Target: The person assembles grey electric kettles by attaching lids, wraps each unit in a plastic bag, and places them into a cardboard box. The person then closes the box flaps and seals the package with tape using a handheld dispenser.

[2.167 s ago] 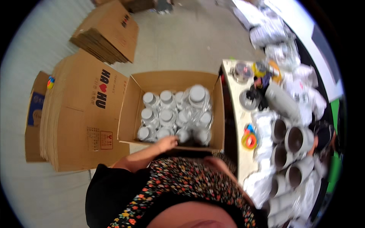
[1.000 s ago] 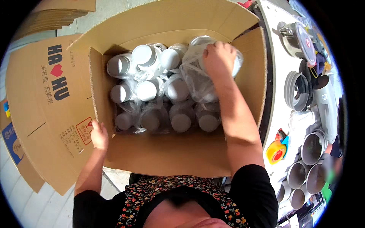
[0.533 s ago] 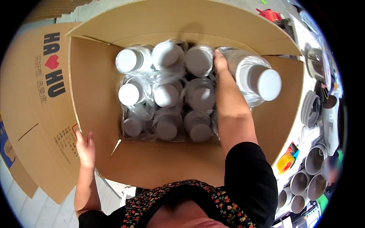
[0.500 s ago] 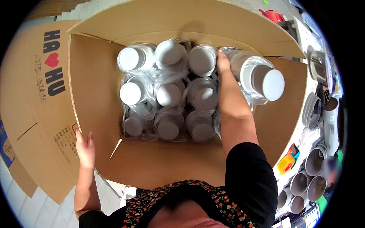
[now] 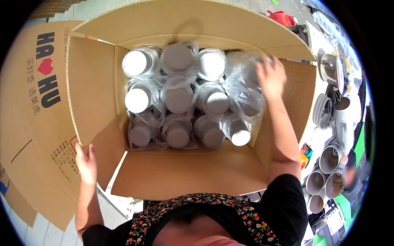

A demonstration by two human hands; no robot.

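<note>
A large open cardboard box (image 5: 184, 170) holds rows of pale grey cylindrical containers (image 5: 179, 100) wrapped in clear plastic bags, their round ends facing up. My left hand (image 5: 87, 166) grips the box's left edge, with the thumb on the inner side. At the far right corner inside the box, my right hand (image 5: 273, 80) is over a bagged container (image 5: 244, 69), fingers apart and slightly blurred by motion. Loose clear plastic covers most of that container. Whether my fingertips touch the plastic, I cannot tell.
An outer box flap (image 5: 35, 123) with printing folds out to the left. Along the right are a steel pot-like vessel (image 5: 331, 69), several open grey cylinders (image 5: 316, 181), a yellow tape dispenser (image 5: 304, 158) and a red object (image 5: 281, 18) farther back.
The tilted bagged container at the right has gone down into the box's far right corner. My right hand has shifted right and loosened from it. My left hand stays at the box edge.
</note>
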